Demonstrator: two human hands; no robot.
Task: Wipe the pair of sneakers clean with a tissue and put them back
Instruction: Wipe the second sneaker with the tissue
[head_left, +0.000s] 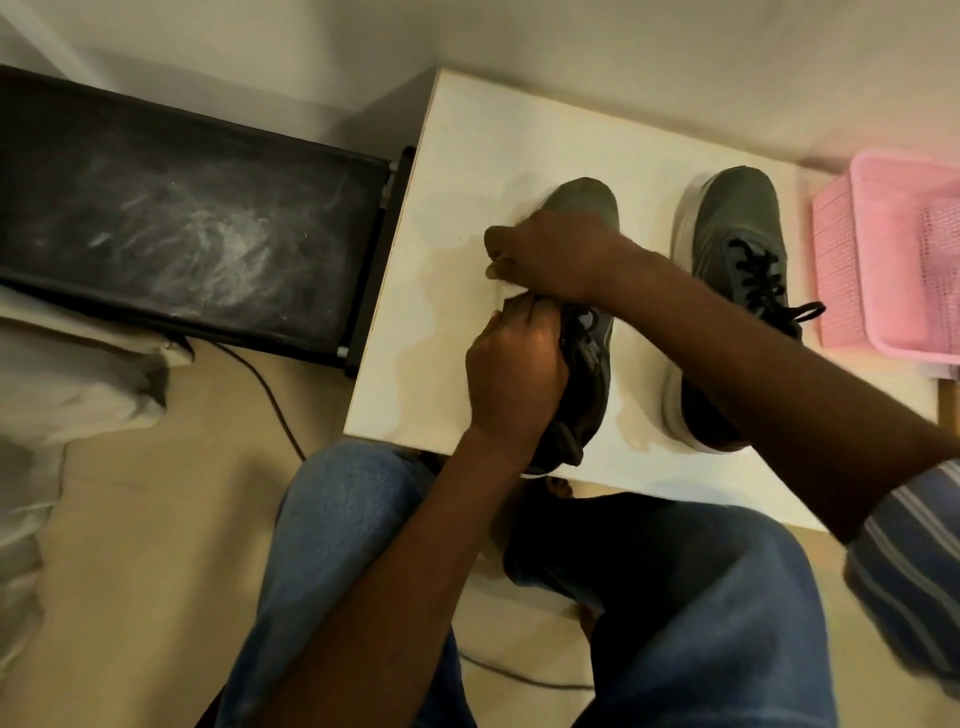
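Observation:
Two dark olive sneakers with white soles stand on a white table. The left sneaker is tilted onto its side near the table's front edge, and my left hand grips it around the collar and laces. My right hand lies across its left side, fingers closed on a white tissue pressed against the shoe. Most of the tissue is hidden under the fingers. The right sneaker stands upright and apart, toe pointing away, black laces loose.
A pink plastic basket stands at the table's right end. A dusty black panel lies left of the table. My knees in blue jeans are below the front edge. A black cable runs over the beige floor.

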